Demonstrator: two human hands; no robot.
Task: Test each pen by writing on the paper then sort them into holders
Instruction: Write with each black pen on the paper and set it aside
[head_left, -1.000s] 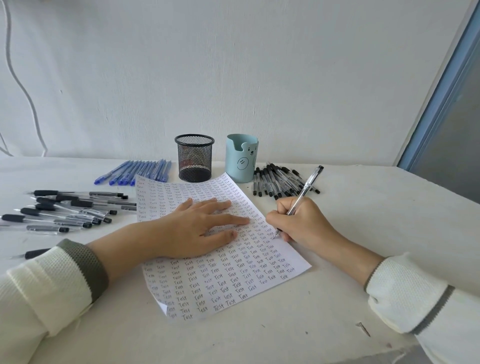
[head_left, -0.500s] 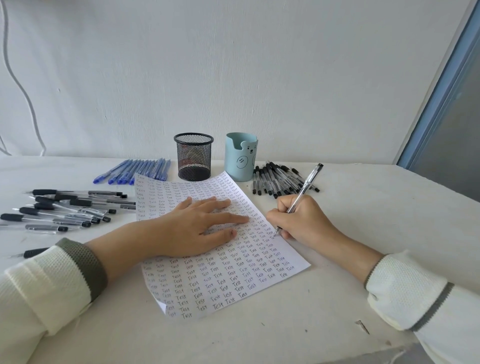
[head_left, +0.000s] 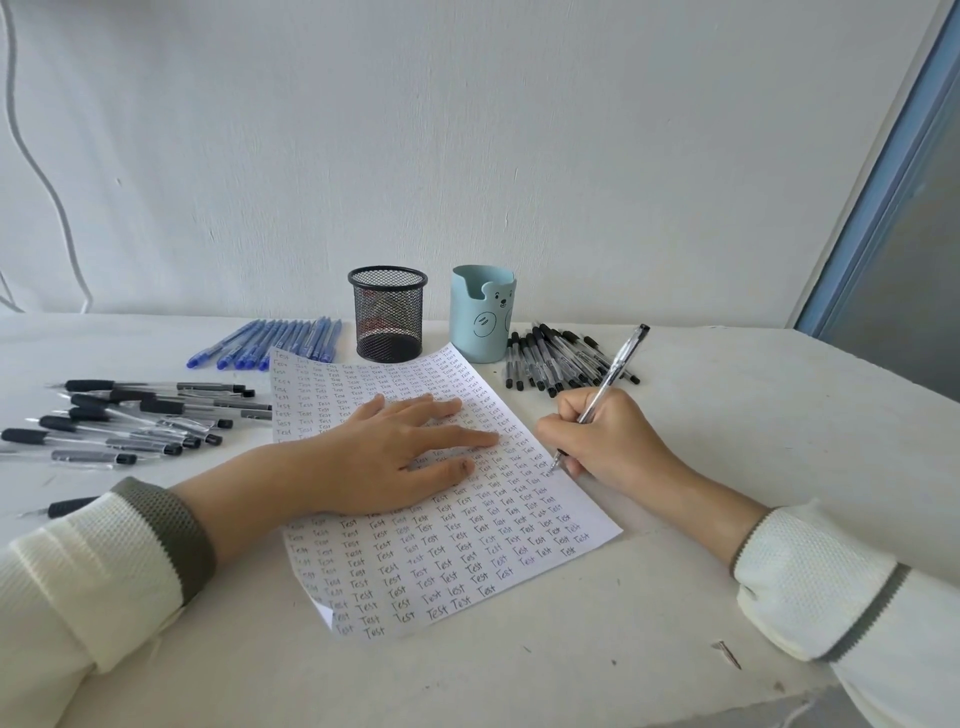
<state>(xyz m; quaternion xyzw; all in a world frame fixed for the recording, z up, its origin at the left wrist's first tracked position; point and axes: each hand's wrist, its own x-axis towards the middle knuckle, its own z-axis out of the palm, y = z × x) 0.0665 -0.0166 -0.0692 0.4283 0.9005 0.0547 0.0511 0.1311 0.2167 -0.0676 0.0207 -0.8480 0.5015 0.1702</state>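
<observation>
Head camera: the round black wire-mesh holder (head_left: 388, 314) and the smooth pale-blue bear-faced holder (head_left: 482, 314) stand side by side behind the paper (head_left: 441, 561); I cannot tell their contents. My right hand (head_left: 608, 441) grips a clear pen (head_left: 618, 364), its tip at the sheet's right edge. My left hand (head_left: 400, 452) presses flat on the paper, fingers straight.

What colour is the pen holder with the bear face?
Light blue, with a bear face drawn in dark lines; the holder shows clearly in the head view, the only one.
</observation>
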